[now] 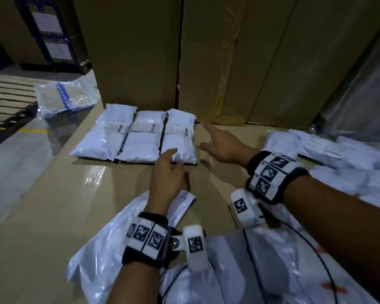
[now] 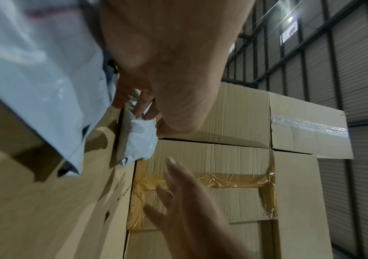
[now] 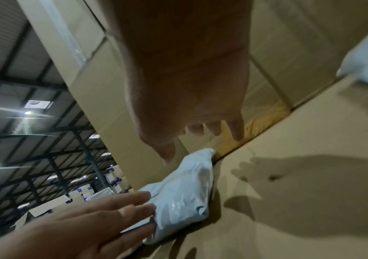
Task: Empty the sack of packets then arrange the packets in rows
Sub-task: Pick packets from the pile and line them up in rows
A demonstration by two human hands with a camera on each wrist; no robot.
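At frame centre, three white packets (image 1: 136, 134) lie side by side in a row on the cardboard surface (image 1: 53, 205). The left hand (image 1: 167, 174) touches the rightmost packet's near corner with relaxed fingers; the right hand (image 1: 222, 143) hovers beside it, fingers spread, empty. More packets (image 1: 338, 163) lie heaped at right, the white sack (image 1: 119, 249) at the bottom.

Ahead of you tall cardboard boxes (image 1: 217, 58), blue rack (image 1: 46, 29) far left, wooden pallet (image 1: 7, 95), ribbed metal wall (image 2: 356, 87), ceiling lights (image 3: 37, 104) overhead.

A warehouse: stacked taped cartons (image 2: 234, 122), corrugated metal walls (image 2: 356, 70), high steel-framed roof (image 3: 12, 70).
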